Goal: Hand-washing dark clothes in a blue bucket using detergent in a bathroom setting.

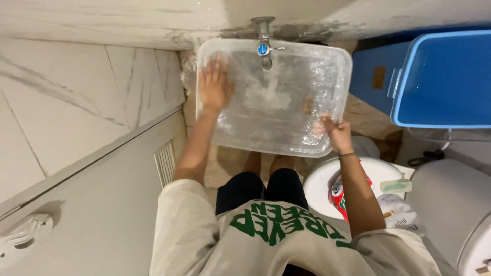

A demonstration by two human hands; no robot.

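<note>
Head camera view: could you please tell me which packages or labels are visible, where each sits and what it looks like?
Red and white crumpled packet: in the white round bin, below the right hand.
White printed plastic bag: lower right, beside the packet.
Small round blue label: on the metal tap above the clear plastic tub.

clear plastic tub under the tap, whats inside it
Inside the clear rectangular plastic tub: water, the left hand flat. The right hand grips its rim. Its contents beyond that are blurred.
</note>
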